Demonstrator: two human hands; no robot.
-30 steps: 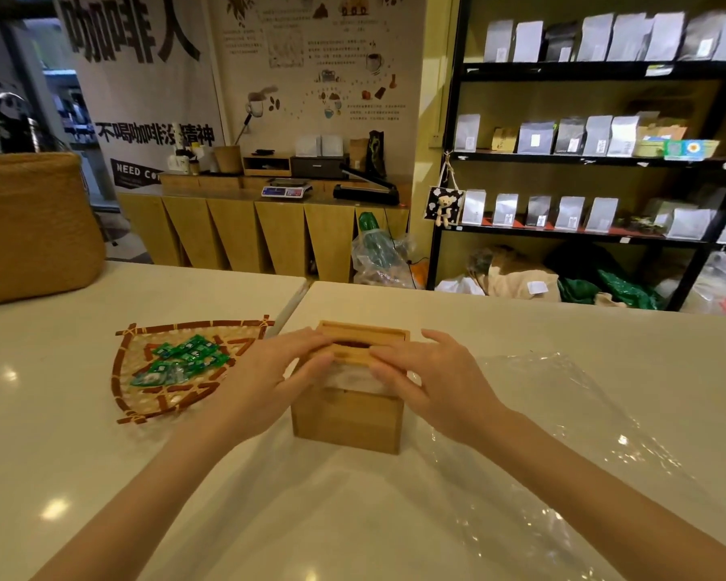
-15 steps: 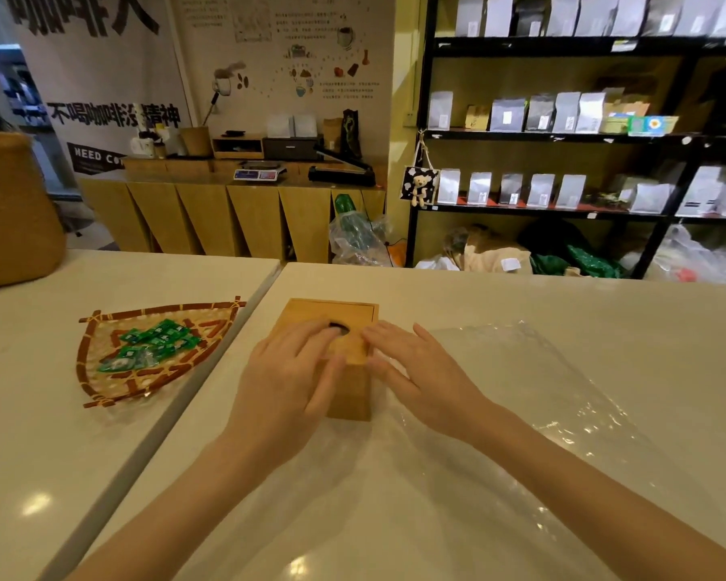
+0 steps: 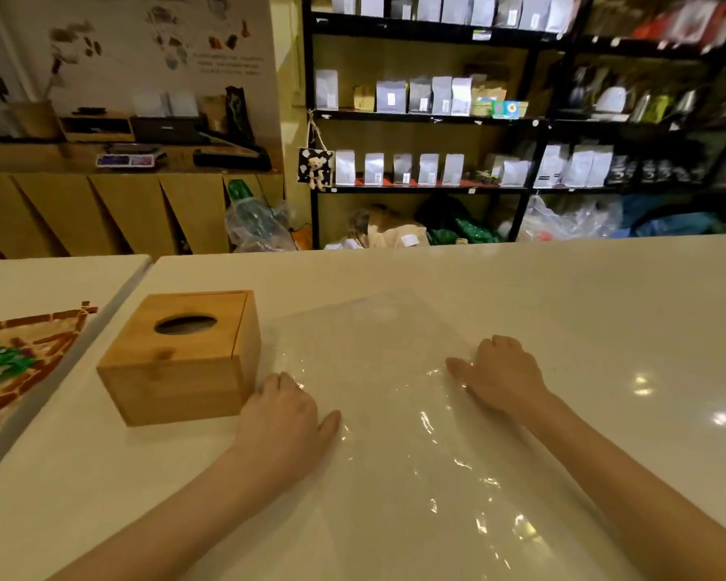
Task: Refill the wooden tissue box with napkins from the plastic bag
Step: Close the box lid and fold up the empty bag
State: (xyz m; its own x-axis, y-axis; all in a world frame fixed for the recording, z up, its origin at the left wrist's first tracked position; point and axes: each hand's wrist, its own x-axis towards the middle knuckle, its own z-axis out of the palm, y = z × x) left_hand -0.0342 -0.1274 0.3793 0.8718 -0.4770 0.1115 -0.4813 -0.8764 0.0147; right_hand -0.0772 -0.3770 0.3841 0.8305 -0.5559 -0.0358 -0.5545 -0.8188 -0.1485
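The wooden tissue box (image 3: 181,355) is seen with its lid shut, just left of the left hand (image 3: 284,413), whose grip is laid flat on the near edge of the plastic bag (image 3: 395,413). The right hand (image 3: 501,373) is pressed palm-down on the bag too, fingers loosely curled (nothing pinched). The bag is spread flat between both hands on the white tabletop (image 3: 583,312).

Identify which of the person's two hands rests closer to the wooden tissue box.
The left hand: it lies flat just beside the wooden tissue box, by its near right corner. The right hand rests farther right on the plastic bag.
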